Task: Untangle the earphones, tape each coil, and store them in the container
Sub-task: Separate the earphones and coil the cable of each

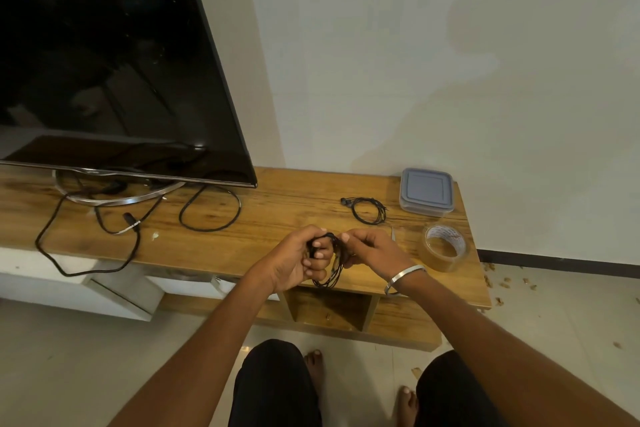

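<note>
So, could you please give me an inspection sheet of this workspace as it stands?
Surface: long wooden TV bench, grain visible.
Job's things: black earphone coil lying on bench; black tangled earphones in both hands; clear square plastic container with grey lid, lid on; brown packing tape roll near bench edge.
Clutter: small white speck.
Hands: left hand and right hand both closed on tangled earphones.
Cables: black TV cables looped on bench, one hanging off.
Surroundings: black flat-screen television, white wall, tiled floor with brown scraps.

dark TV [104, 55], loose cables [210, 208], wooden bench [277, 204]
</note>
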Demonstrator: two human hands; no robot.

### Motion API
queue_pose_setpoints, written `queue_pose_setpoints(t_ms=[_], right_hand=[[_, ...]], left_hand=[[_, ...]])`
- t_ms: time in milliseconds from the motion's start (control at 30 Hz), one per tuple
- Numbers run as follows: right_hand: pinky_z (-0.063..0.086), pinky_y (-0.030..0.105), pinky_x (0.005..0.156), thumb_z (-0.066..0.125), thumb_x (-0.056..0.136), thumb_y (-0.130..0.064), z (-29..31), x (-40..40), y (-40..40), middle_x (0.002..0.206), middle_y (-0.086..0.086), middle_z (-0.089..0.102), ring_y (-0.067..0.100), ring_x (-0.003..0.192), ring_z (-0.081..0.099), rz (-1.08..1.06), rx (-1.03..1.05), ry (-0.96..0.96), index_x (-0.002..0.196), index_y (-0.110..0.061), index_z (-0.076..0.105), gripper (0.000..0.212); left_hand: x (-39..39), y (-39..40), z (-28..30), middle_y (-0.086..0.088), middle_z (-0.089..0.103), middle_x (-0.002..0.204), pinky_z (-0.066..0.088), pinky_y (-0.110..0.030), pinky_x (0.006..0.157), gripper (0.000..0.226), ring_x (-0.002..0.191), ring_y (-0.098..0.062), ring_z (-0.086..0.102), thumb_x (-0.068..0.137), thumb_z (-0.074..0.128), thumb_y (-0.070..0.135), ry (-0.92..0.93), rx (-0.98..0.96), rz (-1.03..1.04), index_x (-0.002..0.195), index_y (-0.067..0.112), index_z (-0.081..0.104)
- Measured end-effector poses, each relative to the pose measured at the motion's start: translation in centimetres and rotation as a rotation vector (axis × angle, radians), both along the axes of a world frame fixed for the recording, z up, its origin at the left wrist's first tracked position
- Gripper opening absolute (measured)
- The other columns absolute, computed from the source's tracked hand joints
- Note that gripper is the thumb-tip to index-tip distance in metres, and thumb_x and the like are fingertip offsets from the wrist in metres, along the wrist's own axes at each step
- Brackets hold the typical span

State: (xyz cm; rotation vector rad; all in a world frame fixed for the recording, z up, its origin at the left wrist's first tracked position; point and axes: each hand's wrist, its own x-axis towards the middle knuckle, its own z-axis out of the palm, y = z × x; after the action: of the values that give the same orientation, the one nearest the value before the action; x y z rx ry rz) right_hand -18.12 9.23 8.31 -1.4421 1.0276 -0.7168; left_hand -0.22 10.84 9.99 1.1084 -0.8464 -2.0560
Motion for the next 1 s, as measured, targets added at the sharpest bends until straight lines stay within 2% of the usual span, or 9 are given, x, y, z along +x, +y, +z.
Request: queue_pose_setpoints(t_ms=[100,200,367,533,633,700,800,900,1000], right_hand=[[0.054,0.022,0.061,0.061,0.090,-0.013,0.1,0.0,0.2,0.079,0.005,0.065,0.010,0.063,0.063,0.036,0.023,0.011,0.103,-0.001,0.066,0.019],[0.048,0.017,0.054,0.064,0.087,-0.006,0.0,0.1,0.2,0.072,-0.002,0.062,-0.001,0.052,0.055,0.055,-0.020,0.069,0.096,-0.013,0.065,0.011],[0.042,0.019,0.054,0.056,0.089,-0.001,-0.2,0.2,0.1,0.068,-0.006,0.060,-0.002,0.052,0.050,0.051,-0.035,0.103,0.084,-0.023,0.066,0.024],[0.046,0.026,0.058,0.047,0.089,0.000,-0.3,0.2,-0.3,0.076,-0.001,0.059,0.009,0.066,0.054,0.085,0.112,0.059,0.084,-0.014,0.064,0.023],[0.047,0.027,0.059,0.049,0.094,-0.018,-0.4,0.2,-0.5,0.082,-0.002,0.060,0.014,0.077,0.055,0.071,0.212,-0.018,0.084,-0.011,0.062,0.018],[0.050,0.025,0.060,0.054,0.094,-0.027,-0.7,0.4,-0.7,0.080,-0.001,0.061,0.012,0.073,0.057,0.054,0.121,0.072,0.084,-0.011,0.062,0.021],[0.054,0.024,0.059,0.059,0.092,-0.019,-1.4,0.6,-1.1,0.075,0.002,0.062,0.009,0.060,0.058,-0.001,-0.011,0.161,0.086,-0.009,0.063,0.012],[0.052,0.023,0.055,0.056,0.093,-0.016,-1.9,0.7,-2.1,0.068,-0.001,0.062,0.011,0.052,0.058,-0.041,-0.037,0.212,0.080,-0.014,0.063,0.016],[0.051,0.024,0.055,0.054,0.094,-0.019,-2.5,0.8,-3.6,0.066,-0.006,0.064,0.012,0.049,0.057,-0.070,-0.061,0.307,0.077,-0.021,0.063,0.019]], left_hand=[[0.2,-0.1,-0.3,0.002,0.033,0.059,0.016,-0.022,0.047,0.039,0.044,-0.006,0.019,0.099,0.032,0.027,-0.002,0.000,0.037,0.061,0.019,0.038],[0.1,-0.2,-0.5,0.002,0.034,0.058,0.017,-0.021,0.046,0.039,0.043,-0.006,0.019,0.099,0.033,0.026,-0.009,-0.004,0.053,0.061,0.018,0.038],[0.0,-0.4,-0.8,0.002,0.035,0.056,0.019,-0.020,0.043,0.040,0.039,-0.005,0.021,0.100,0.032,0.024,-0.067,-0.016,0.097,0.062,0.017,0.039],[-0.3,-0.6,-1.3,0.002,0.036,0.057,0.020,-0.021,0.043,0.039,0.039,-0.005,0.022,0.101,0.032,0.024,-0.134,-0.042,0.126,0.064,0.016,0.040],[-0.4,-0.8,-1.7,0.002,0.036,0.058,0.021,-0.021,0.043,0.037,0.039,-0.006,0.023,0.101,0.033,0.025,-0.179,-0.050,0.147,0.066,0.016,0.041],[-0.4,-1.1,-2.2,0.002,0.037,0.058,0.022,-0.021,0.043,0.035,0.040,-0.006,0.025,0.101,0.036,0.026,-0.194,-0.055,0.174,0.069,0.015,0.044],[-0.6,-1.5,-3.1,0.002,0.041,0.061,0.026,-0.020,0.043,0.030,0.042,-0.006,0.028,0.103,0.040,0.028,-0.216,-0.058,0.221,0.079,0.012,0.050],[-1.0,-2.5,-4.3,0.002,0.041,0.062,0.029,-0.021,0.045,0.027,0.044,-0.006,0.031,0.102,0.043,0.029,-0.245,-0.043,0.290,0.089,0.009,0.055],[-1.2,-3.9,-5.4,0.002,0.041,0.064,0.039,-0.027,0.052,0.027,0.050,-0.009,0.040,0.101,0.044,0.033,-0.394,-0.076,0.307,0.096,0.011,0.057]])
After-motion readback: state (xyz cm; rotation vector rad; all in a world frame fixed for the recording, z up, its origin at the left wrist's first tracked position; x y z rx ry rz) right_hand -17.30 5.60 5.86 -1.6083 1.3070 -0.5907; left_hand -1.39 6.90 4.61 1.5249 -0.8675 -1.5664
